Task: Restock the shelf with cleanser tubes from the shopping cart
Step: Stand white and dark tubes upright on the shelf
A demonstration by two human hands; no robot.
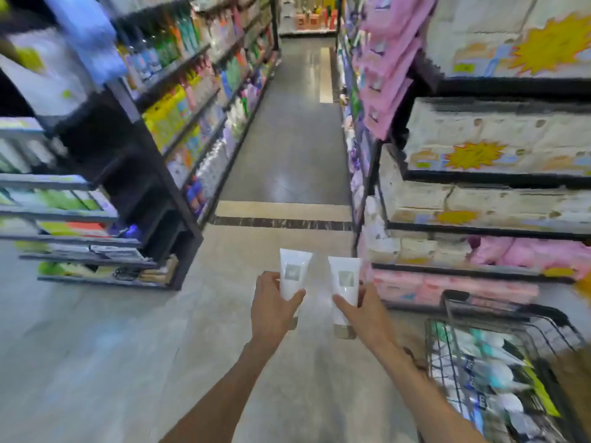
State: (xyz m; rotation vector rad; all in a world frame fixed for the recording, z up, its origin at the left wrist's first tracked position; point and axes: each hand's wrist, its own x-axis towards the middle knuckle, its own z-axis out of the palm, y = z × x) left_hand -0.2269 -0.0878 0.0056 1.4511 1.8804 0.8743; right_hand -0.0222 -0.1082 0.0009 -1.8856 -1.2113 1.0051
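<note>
My left hand (271, 310) grips a white cleanser tube (292, 273) with a grey square label, held upright with its cap end down. Beside it, my right hand (363, 311) grips a second white cleanser tube (345, 282) of the same kind, its beige cap (344, 331) showing below my fingers. Both tubes are held out over the aisle floor, a small gap between them. The black wire shopping cart (454, 334) stands at the lower right, filled with several packaged items. A low dark shelf unit (105, 257) stands to the left.
Long shelves of bottles (192, 100) line the aisle's left side. Shelves with pink packs (387, 59) and tissue packs (499, 145) line the right. The tiled aisle floor (287, 155) runs ahead between them. The picture is blurred at the edges.
</note>
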